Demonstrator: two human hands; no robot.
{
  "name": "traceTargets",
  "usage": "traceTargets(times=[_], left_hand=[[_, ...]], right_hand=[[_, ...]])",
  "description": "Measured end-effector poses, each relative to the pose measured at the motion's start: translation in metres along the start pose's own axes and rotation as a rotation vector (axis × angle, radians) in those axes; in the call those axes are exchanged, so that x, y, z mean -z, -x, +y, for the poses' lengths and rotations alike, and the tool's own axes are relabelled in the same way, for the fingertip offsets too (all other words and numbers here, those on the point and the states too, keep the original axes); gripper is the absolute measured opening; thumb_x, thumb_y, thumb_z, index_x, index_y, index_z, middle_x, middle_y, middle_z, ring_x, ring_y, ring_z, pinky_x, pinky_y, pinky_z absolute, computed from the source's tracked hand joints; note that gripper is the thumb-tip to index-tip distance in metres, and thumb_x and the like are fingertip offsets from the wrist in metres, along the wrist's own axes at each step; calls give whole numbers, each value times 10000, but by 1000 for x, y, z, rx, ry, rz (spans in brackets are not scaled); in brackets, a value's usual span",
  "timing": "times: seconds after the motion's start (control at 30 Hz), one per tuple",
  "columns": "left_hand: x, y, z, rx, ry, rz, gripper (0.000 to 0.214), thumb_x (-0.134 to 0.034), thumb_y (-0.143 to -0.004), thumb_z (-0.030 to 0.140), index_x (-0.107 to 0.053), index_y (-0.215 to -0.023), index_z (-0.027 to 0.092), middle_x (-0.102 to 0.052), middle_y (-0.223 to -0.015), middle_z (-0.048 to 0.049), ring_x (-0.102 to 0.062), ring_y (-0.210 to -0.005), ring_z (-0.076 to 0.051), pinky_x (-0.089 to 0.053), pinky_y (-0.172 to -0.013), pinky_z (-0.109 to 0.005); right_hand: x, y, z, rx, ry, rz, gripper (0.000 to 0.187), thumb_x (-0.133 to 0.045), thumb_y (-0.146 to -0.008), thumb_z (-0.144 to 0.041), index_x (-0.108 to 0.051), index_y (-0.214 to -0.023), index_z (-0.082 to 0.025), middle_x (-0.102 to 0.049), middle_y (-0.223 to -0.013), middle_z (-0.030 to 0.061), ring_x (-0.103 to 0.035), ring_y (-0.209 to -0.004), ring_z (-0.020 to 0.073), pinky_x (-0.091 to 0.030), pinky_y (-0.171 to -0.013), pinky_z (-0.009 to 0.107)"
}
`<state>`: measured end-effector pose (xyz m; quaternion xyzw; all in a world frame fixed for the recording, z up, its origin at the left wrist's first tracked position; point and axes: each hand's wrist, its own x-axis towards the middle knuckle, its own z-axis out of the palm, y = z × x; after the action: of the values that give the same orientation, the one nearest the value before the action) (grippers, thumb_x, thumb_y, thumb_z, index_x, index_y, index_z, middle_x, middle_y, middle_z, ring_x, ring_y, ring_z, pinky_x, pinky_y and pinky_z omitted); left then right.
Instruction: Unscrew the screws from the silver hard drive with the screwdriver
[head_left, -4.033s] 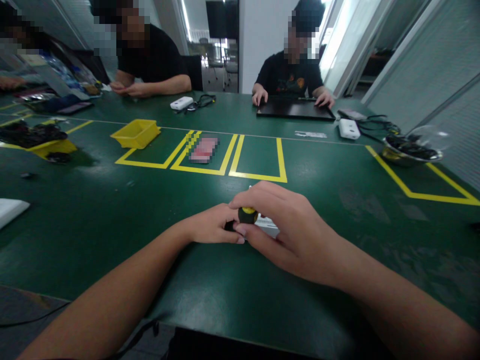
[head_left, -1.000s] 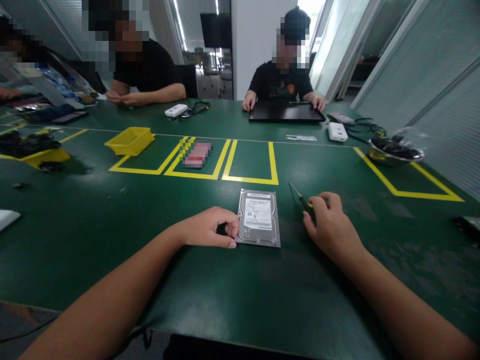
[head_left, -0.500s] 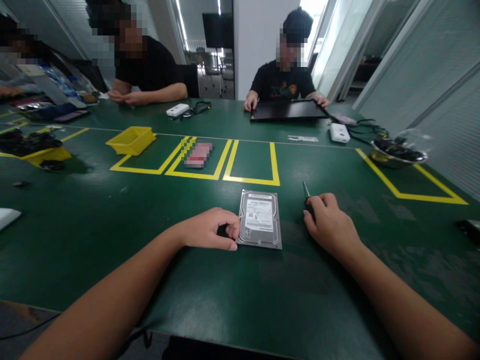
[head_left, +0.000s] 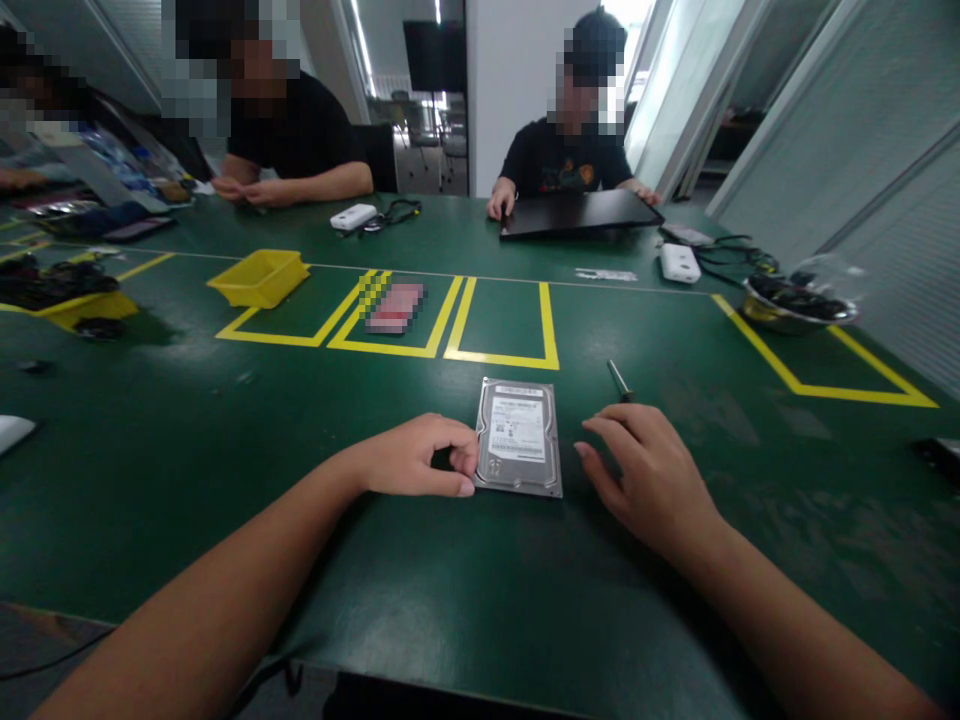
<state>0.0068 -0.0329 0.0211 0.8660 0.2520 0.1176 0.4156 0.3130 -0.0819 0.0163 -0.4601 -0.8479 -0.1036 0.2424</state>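
Note:
A silver hard drive (head_left: 517,430) with a white label lies flat on the green table in front of me. My left hand (head_left: 424,457) is at its left edge, with curled fingers and thumb tip against the side near the lower corner. To the drive's right is my right hand (head_left: 641,460), its thumb and fingers apart and holding nothing. Just beyond those fingers lies a screwdriver (head_left: 618,376). Its metal shaft points away from me, while the hand partly hides its handle.
Yellow tape outlines (head_left: 502,358) mark the table beyond the drive. A yellow bin (head_left: 262,278) stands left of a pink blurred item (head_left: 395,307). At the right is a metal bowl (head_left: 799,305) of dark parts. Across the table, a person holds a black panel (head_left: 577,213).
My right hand has let go of the screwdriver and drawn slightly nearer to the drive, its fingers spreading. My left hand stays at the drive's edge.

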Motion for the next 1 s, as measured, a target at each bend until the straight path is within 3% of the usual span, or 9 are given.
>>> traceTargets(times=[0.23,0.37,0.47,0.53,0.63,0.77,0.9,0.93,1.0], left_hand=[[0,-1,3,-9,-18,23,117,-660,-866,274,-634,-842,162,-623,-802,-8,-573,-775,-137,-421,-734,-262],[-1,0,6,44,59,61,172,-632,-884,312,-614,-824,151,-588,-728,9,-534,-673,-113,-405,-645,-238],[0,1,7,112,54,132,235,-618,-886,345,-574,-764,149,-448,-590,58,-406,-546,-80,-320,-541,-215],[1,2,9,141,5,192,260,-608,-883,346,-546,-720,153,-377,-554,73,-352,-518,-73,-285,-518,-211],[6,5,13,207,-157,294,275,-589,-887,347,-544,-692,158,-408,-544,66,-378,-512,-75,-287,-516,-212],[16,13,22,344,-407,461,288,-569,-897,403,-587,-730,169,-512,-574,42,-451,-531,-96,-295,-518,-222],[26,32,25,500,-557,510,329,-527,-910,480,-620,-794,187,-606,-677,-4,-531,-616,-148,-336,-562,-249],[28,38,24,576,-617,525,339,-519,-909,497,-623,-803,193,-621,-706,-21,-547,-638,-168,-341,-571,-261],[33,52,20,865,-766,579,377,-493,-904,541,-632,-821,201,-640,-765,-71,-569,-671,-226,-343,-572,-292]], right_hand=[[-3,6,-22,236,-239,-80,424,-604,-911,-312,-567,-1286,-116,-618,-1275,159,-515,-1218,297,-472,-1016,493],[-7,6,-22,269,-275,-152,481,-599,-912,-368,-561,-1328,-129,-607,-1333,149,-504,-1259,317,-459,-1021,525],[-10,4,-21,274,-277,-172,466,-592,-915,-378,-582,-1308,-128,-619,-1321,146,-514,-1247,325,-462,-1001,531],[-11,3,-21,274,-278,-167,454,-593,-914,-371,-591,-1297,-128,-631,-1303,145,-520,-1238,324,-460,-997,530],[-12,3,-22,268,-279,-161,438,-594,-914,-357,-595,-1291,-134,-638,-1291,138,-526,-1224,314,-456,-999,521],[-11,4,-22,267,-276,-177,424,-573,-929,-349,-588,-1299,-142,-627,-1307,123,-515,-1220,305,-446,-1016,506],[-12,5,-21,273,-267,-180,407,-567,-933,-313,-583,-1300,-138,-626,-1305,119,-514,-1212,292,-451,-1023,490],[-12,5,-21,276,-262,-174,400,-566,-932,-299,-584,-1298,-139,-628,-1301,122,-518,-1207,290,-455,-1020,491],[-13,6,-21,284,-253,-155,391,-565,-927,-273,-587,-1294,-140,-634,-1291,130,-524,-1199,291,-465,-1010,495]])
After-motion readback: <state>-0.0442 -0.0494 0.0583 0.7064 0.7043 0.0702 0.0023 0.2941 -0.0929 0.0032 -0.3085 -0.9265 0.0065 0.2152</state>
